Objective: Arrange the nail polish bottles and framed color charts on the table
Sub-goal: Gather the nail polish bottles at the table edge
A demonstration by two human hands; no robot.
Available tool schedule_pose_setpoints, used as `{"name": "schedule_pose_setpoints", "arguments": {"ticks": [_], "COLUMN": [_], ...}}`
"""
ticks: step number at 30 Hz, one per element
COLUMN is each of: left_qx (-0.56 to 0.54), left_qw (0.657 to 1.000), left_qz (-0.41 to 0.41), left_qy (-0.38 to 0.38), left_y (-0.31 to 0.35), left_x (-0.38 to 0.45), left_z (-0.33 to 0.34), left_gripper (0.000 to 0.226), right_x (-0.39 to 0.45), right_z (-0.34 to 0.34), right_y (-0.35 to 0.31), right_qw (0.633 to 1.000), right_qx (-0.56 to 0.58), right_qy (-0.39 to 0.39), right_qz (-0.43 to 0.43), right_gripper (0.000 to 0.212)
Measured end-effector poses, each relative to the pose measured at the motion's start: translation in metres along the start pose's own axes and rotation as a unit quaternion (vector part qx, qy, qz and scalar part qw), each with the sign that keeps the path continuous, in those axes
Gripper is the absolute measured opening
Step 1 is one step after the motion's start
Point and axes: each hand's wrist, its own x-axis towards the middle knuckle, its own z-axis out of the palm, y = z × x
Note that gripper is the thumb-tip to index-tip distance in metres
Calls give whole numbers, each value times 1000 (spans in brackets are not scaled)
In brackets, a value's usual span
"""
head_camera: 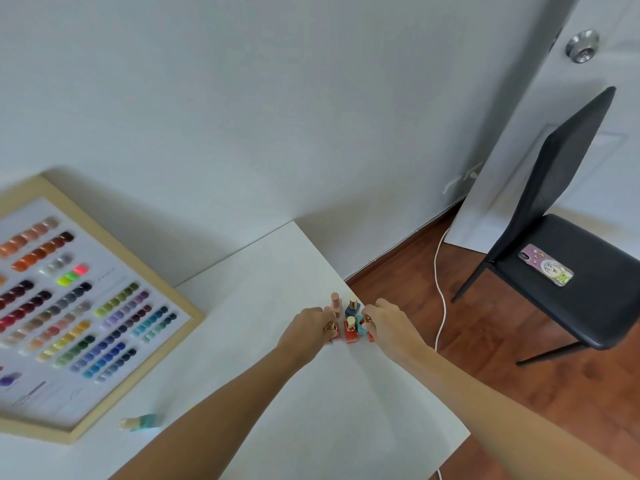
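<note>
Both hands, left (309,328) and right (385,321), pinching bottles (350,328) between them, probably tidying cluster; chart (69,306) far left.

Head camera looks down over the table (311,393)

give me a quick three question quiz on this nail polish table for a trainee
1. True or false: the framed color chart lies flat on the table, left of both hands.
2. Which bottle lies on its side, apart from the cluster? A) the teal bottle B) the red bottle C) the dark blue bottle
3. What rests on the black chair?

Key:
1. True.
2. A; it lies near the chart's lower corner.
3. A phone in a purple case. The left hand and right hand each grip a bottle at the cluster's sides.
</note>
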Motion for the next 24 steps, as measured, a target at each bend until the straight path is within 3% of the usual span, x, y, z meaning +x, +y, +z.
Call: {"name": "schedule_pose_setpoints", "arguments": {"ticks": [10,14,19,24], "left_qx": [-15,-69,-60,-66], "left_qw": [999,995,990,983], "left_qz": [24,25,14,-33], "left_qy": [46,73,127,167], "left_y": [-21,-46,-97,-157], "left_x": [-19,-32,-65,-117], "left_z": [-3,-14,-42,-65], "left_gripper": [36,42,41,36], "right_x": [-8,-22,-41,-47], "right_z": [-4,-8,-17,-9], "right_y": [-1,-4,-34,-92], "right_qw": [998,998,993,987], "right_qx": [52,46,26,47], "right_qy": [19,49,110,93], "right_qz": [28,18,-40,-123], "right_gripper": [36,44,42,37]}}
